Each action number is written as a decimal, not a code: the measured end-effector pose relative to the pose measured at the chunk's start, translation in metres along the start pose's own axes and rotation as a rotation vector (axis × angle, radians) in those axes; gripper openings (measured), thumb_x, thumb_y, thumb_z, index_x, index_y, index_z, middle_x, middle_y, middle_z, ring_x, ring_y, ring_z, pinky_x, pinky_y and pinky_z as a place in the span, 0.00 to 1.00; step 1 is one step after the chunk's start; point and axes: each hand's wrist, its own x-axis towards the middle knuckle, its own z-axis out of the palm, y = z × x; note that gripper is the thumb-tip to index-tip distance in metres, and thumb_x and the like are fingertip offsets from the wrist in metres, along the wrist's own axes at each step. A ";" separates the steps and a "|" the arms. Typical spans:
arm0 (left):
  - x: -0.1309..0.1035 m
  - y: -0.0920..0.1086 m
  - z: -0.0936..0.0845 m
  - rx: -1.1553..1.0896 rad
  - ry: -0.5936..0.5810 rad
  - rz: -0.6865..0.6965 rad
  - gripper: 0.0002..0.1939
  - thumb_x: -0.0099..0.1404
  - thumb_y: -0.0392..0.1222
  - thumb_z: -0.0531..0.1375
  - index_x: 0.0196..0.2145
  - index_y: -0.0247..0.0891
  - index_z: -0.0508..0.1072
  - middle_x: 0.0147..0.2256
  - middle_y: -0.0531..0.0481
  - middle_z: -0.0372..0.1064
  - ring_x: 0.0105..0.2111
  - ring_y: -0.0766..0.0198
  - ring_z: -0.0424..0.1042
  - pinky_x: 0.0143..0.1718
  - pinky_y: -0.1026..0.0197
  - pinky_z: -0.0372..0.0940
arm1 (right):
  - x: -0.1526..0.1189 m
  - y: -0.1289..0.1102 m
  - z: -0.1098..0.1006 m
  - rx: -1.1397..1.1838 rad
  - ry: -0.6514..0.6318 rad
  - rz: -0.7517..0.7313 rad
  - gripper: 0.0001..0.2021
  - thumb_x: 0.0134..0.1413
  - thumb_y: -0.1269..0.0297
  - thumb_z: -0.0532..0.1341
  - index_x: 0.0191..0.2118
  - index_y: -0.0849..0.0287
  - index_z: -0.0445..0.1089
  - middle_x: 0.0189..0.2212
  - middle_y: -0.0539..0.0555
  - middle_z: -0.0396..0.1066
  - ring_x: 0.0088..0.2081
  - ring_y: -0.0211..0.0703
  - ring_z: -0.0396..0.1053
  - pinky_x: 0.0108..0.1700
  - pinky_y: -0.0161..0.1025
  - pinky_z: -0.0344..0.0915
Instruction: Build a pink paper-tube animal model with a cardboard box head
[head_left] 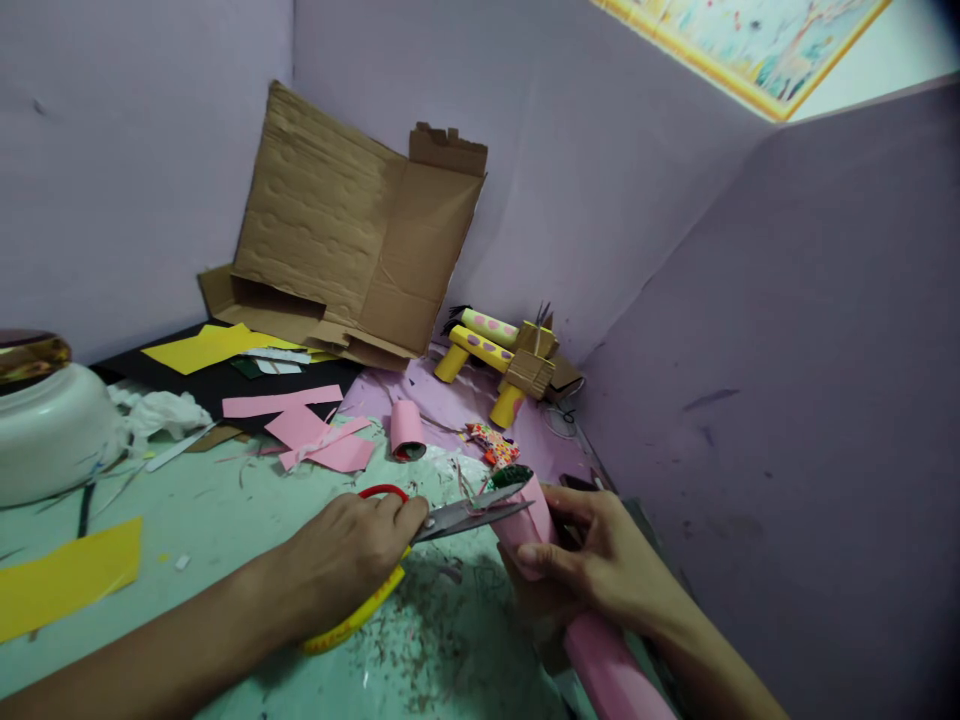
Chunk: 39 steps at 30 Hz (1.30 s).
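Note:
In my left hand is a pair of scissors with red and yellow handles. The hand is closed round the handles, and the blades point right, parted slightly at the tips. My right hand grips a pink paper-covered tube tilted toward the blades. Dark green shows at the tube's upper end. The blade tips lie at the pink paper near that end; whether they are cutting into it I cannot tell. A longer pink roll lies below my right wrist.
A short pink roll stands beyond my hands, near pink paper scraps. Yellow paper lies at left beside a white rounded container. Unfolded cardboard and yellow tube animals stand against the wall.

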 end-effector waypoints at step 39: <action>0.004 0.002 0.002 -0.015 0.071 0.096 0.11 0.59 0.26 0.48 0.37 0.37 0.62 0.28 0.49 0.67 0.25 0.59 0.65 0.23 0.59 0.56 | 0.001 -0.006 0.011 0.189 -0.173 0.011 0.10 0.42 0.63 0.64 0.32 0.61 0.65 0.24 0.45 0.56 0.25 0.34 0.51 0.26 0.30 0.54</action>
